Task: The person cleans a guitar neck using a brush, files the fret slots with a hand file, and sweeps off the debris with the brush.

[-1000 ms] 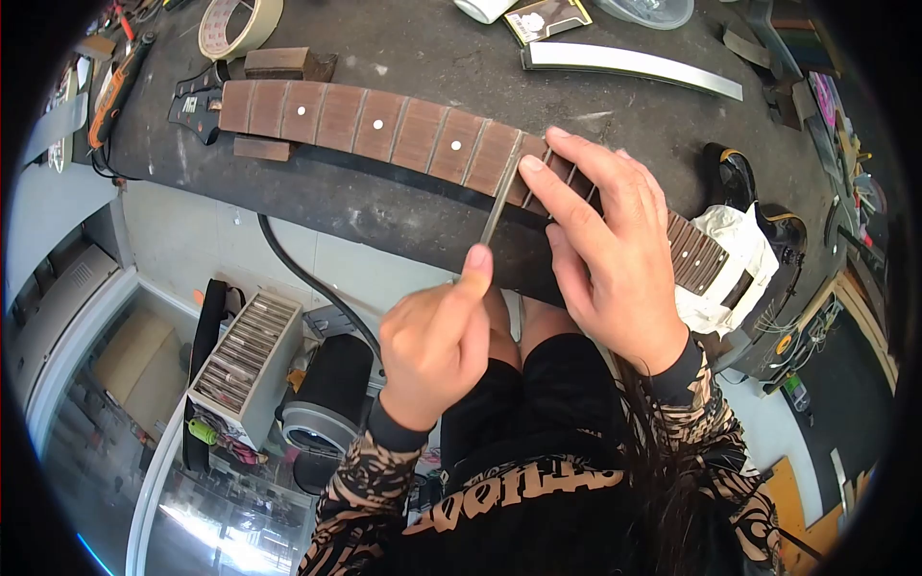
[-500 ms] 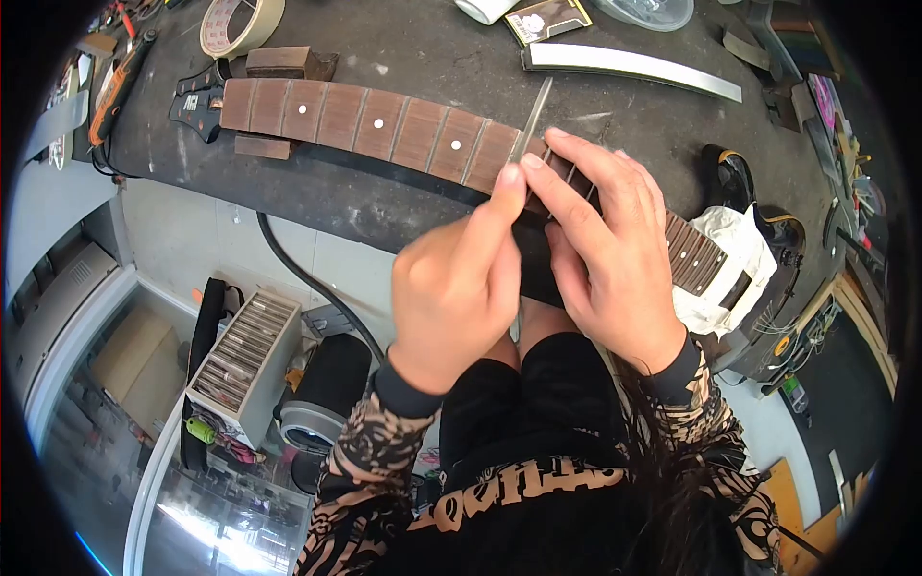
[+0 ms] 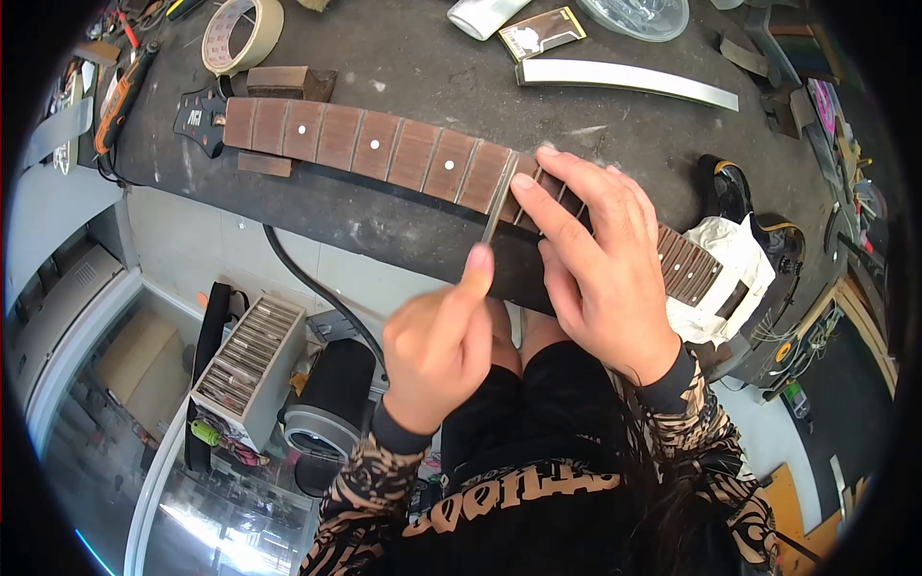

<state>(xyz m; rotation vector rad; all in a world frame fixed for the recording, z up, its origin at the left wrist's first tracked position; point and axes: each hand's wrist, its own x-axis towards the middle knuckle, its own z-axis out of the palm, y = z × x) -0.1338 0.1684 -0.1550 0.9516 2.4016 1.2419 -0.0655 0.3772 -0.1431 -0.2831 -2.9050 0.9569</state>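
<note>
An electric guitar lies across the bench, its brown fretboard [image 3: 413, 152] with white dot inlays facing up and its black headstock [image 3: 200, 120] at the left. My left hand [image 3: 437, 341] is closed around the near end of a thin metal file [image 3: 497, 213], thumb on top. The file lies across the neck, along a fret. My right hand [image 3: 615, 264] has its fingers stretched over the fretboard, the index fingertip right beside the file. Pale masking paper [image 3: 735, 250] covers part of the black guitar body [image 3: 727, 187] at the right.
Wooden blocks [image 3: 279, 82] sit at the headstock end of the neck. Behind the guitar are a tape roll [image 3: 219, 43], a long silver bar [image 3: 629, 79], a small black-and-yellow packet [image 3: 543, 34] and a clear plastic container [image 3: 643, 14]. A black cable [image 3: 312, 280] hangs below the bench edge.
My left hand has drawn the file down toward me, away from my right fingertips. My right hand stays on the neck, almost in place. The view has shifted slightly.
</note>
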